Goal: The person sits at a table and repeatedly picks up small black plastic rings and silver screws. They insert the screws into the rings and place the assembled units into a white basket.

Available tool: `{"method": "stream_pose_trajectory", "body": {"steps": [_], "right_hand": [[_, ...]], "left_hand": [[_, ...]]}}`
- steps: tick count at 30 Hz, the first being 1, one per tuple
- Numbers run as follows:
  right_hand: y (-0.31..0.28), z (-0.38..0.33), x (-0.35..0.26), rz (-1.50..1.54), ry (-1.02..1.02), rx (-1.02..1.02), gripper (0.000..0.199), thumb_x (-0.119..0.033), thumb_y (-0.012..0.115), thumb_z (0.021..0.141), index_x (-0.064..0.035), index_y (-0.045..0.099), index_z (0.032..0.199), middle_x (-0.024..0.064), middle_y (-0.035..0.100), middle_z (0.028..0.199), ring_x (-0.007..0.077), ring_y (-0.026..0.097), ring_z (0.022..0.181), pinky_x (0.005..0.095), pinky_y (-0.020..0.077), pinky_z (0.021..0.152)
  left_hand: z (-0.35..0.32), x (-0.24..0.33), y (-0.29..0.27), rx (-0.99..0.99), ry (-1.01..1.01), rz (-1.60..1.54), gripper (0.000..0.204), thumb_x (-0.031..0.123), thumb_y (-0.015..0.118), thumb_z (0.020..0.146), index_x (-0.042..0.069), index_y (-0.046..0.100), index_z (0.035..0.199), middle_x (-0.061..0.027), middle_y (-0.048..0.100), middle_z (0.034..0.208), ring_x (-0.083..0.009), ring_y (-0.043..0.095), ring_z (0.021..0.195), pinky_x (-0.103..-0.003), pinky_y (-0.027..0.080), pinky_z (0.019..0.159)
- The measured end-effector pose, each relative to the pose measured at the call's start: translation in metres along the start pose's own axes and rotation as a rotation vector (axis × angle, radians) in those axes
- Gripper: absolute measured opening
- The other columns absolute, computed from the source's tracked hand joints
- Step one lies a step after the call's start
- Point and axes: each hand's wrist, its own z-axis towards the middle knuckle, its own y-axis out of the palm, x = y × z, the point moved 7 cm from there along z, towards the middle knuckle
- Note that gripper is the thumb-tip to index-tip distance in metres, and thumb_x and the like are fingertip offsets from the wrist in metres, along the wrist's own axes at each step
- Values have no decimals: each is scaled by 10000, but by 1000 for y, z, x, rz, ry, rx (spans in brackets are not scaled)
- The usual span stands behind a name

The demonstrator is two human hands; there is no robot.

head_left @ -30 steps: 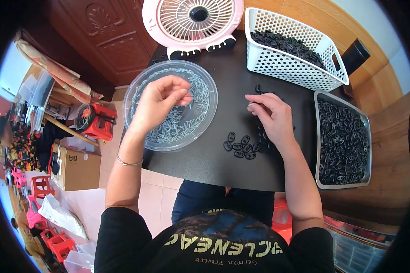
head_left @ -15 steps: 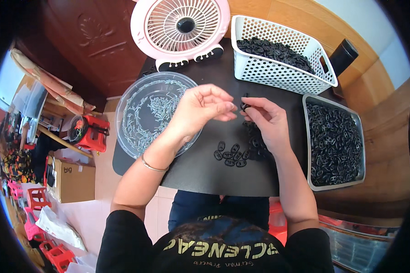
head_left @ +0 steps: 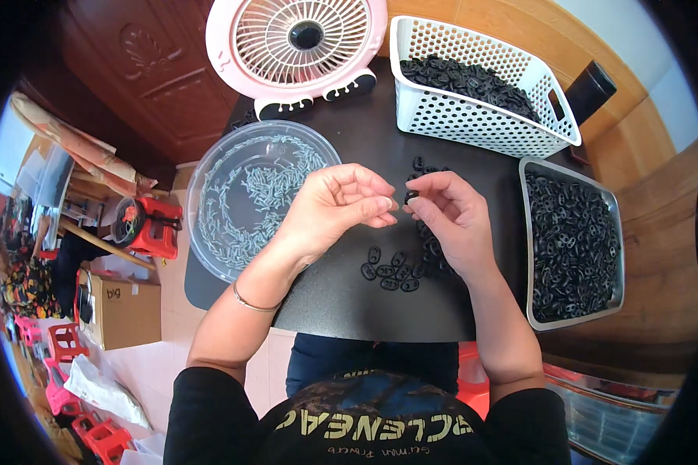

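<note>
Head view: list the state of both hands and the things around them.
Left hand: curled; contents unclear.
Right hand: pinching a black oval piece.
Round tub: open, holding pale rods.
White basket: open, partly filled with black pieces.
Grey tray: open, filled with similar pieces.
Pink fan: standing; running or not, unclear.
Loose black pieces: lying on the table.

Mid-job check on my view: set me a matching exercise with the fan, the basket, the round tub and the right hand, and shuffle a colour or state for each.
Things:
1. fan
2. basket
3. round tub
4. right hand

Colours and states:
A. holding many small pale pins
B. pinching a small black piece
C. pink-rimmed
D. white, with perforated walls

Pairs: 1-C, 2-D, 3-A, 4-B
</note>
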Motion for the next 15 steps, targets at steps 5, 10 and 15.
{"method": "stream_pose_trajectory", "body": {"steps": [5,10,15], "right_hand": [[0,0,2,-39,30,-18,172,5,564,810,5,556,981,37,576,896,91,571,824,219,462,749],[3,0,2,5,10,-39,170,10,557,814,7,560,984,42,576,899,94,572,829,222,464,761],[5,-1,3,7,22,-37,171,18,553,812,11,563,983,44,576,904,93,570,833,223,464,766]], "left_hand": [[1,-2,-2,59,6,9,99,12,603,792,-34,605,879,-94,624,825,-125,605,712,-214,499,654],[2,-3,-1,33,33,4,130,15,597,800,-21,596,925,-65,621,830,-111,599,740,-218,488,692],[3,-2,1,22,50,46,173,-12,596,787,-11,560,956,-57,613,823,-107,592,738,-207,482,678]]}}
